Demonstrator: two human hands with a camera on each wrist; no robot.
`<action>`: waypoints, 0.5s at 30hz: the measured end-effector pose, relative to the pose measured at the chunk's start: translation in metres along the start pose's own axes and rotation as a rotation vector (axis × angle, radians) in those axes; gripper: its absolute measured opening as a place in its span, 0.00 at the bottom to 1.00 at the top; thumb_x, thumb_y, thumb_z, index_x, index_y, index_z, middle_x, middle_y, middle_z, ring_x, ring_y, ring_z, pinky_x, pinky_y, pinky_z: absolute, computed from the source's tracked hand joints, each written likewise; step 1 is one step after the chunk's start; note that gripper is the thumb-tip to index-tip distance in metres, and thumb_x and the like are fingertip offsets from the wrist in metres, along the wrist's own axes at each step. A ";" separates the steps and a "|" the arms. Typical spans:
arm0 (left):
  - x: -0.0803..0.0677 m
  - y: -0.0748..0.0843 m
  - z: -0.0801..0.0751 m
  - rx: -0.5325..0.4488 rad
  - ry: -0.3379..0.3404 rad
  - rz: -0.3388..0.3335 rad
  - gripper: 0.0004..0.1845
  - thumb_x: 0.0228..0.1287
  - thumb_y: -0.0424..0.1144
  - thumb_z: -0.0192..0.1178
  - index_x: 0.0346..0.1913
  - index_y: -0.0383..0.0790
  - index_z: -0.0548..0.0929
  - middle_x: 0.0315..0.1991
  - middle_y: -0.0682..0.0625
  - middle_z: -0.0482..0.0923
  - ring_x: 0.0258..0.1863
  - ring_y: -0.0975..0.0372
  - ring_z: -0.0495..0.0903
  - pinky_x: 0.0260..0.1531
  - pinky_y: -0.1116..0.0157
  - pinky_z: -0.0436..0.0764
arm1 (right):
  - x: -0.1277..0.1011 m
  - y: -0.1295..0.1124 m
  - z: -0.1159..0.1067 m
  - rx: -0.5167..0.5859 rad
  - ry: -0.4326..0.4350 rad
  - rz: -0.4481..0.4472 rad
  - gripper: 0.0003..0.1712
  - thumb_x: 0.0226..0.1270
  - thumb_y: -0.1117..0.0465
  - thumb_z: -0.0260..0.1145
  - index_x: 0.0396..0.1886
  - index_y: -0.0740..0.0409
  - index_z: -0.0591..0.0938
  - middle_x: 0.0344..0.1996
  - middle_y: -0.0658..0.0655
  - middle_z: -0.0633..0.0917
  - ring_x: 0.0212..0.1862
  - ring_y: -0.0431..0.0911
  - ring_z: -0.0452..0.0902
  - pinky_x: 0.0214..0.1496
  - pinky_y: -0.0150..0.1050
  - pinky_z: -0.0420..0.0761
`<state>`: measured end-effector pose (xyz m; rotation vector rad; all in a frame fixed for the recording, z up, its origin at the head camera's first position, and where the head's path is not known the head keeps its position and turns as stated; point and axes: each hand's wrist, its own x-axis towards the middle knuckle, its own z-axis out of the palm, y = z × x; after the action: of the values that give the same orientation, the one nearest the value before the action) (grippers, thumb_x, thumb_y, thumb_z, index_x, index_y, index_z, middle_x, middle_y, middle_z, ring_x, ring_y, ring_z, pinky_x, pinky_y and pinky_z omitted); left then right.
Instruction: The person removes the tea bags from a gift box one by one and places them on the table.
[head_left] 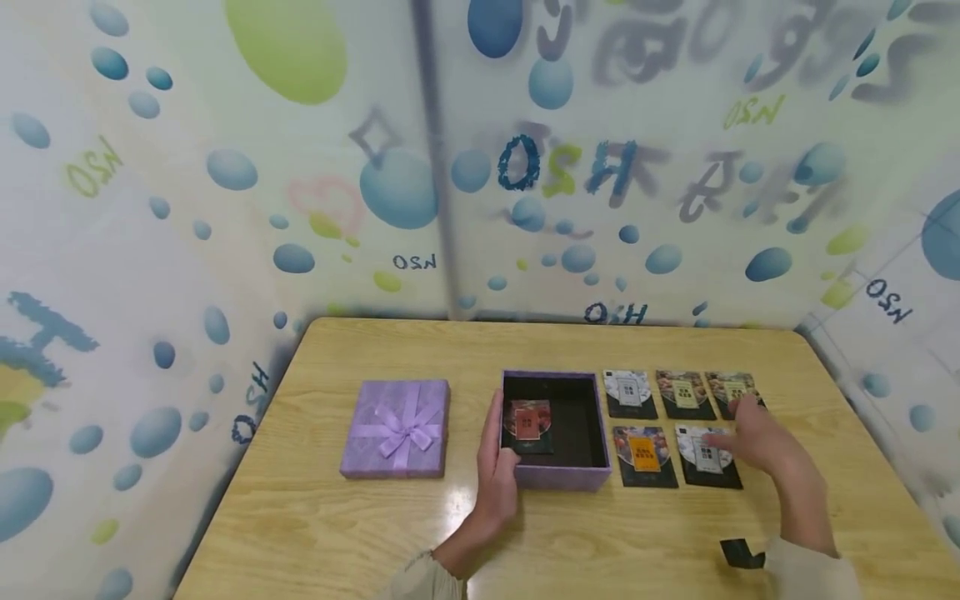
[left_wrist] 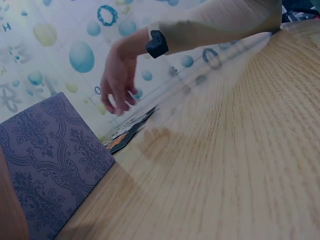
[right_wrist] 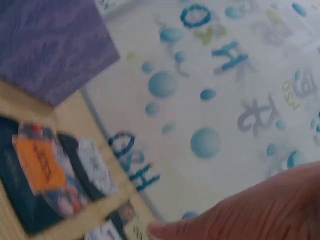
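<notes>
An open purple gift box with a dark inside stands mid-table. A flat packet with a red label lies in its left part. My left hand grips the box at its left side, fingers along the wall and thumb at the near left corner. Over the right-hand packets, my right hand hangs with loosely bent fingers, holding nothing. Nearest to it are a packet with a yellow-green label and a white-labelled packet. In the left wrist view, the right hand hovers above the packets.
Left of the box lies its purple lid with a ribbon bow. Further packets lie right of the box: one white-labelled, one yellow-green, one orange. A patterned wall rises behind the wooden table.
</notes>
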<state>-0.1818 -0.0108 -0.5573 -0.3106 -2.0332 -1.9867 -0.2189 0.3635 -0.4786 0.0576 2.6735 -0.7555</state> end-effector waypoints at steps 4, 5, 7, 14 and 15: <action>-0.001 0.000 -0.001 0.013 0.008 0.011 0.49 0.52 0.19 0.38 0.84 0.37 0.53 0.83 0.38 0.53 0.82 0.52 0.49 0.75 0.74 0.49 | -0.007 -0.033 0.002 0.040 0.145 -0.153 0.28 0.76 0.56 0.66 0.55 0.77 0.67 0.35 0.65 0.77 0.34 0.52 0.74 0.35 0.46 0.75; -0.001 0.000 -0.002 0.016 0.012 0.015 0.49 0.52 0.19 0.38 0.84 0.37 0.53 0.83 0.39 0.53 0.82 0.52 0.50 0.75 0.74 0.49 | -0.007 -0.042 0.004 0.058 0.164 -0.184 0.25 0.77 0.56 0.65 0.54 0.75 0.69 0.34 0.61 0.77 0.32 0.49 0.72 0.34 0.44 0.74; 0.000 0.000 -0.003 0.016 0.019 0.018 0.49 0.52 0.19 0.38 0.84 0.37 0.53 0.83 0.40 0.53 0.82 0.52 0.50 0.75 0.74 0.49 | -0.006 -0.058 0.008 0.067 0.202 -0.236 0.21 0.77 0.57 0.65 0.53 0.72 0.73 0.35 0.59 0.81 0.34 0.47 0.75 0.35 0.43 0.76; 0.000 -0.001 -0.001 -0.006 0.010 0.016 0.49 0.53 0.19 0.38 0.84 0.38 0.53 0.83 0.40 0.53 0.82 0.53 0.50 0.75 0.74 0.49 | -0.006 -0.084 0.027 0.134 0.270 -0.314 0.10 0.82 0.62 0.57 0.48 0.67 0.79 0.34 0.58 0.82 0.33 0.46 0.74 0.33 0.38 0.75; 0.000 -0.001 0.000 -0.008 0.004 0.012 0.49 0.53 0.19 0.38 0.84 0.39 0.53 0.83 0.42 0.53 0.82 0.54 0.50 0.75 0.74 0.49 | -0.007 -0.086 0.029 0.147 0.274 -0.316 0.10 0.82 0.63 0.57 0.48 0.67 0.79 0.34 0.58 0.82 0.32 0.46 0.73 0.33 0.38 0.75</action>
<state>-0.1820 -0.0107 -0.5578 -0.3197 -2.0168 -1.9880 -0.2148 0.2759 -0.4564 -0.2467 2.9188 -1.1131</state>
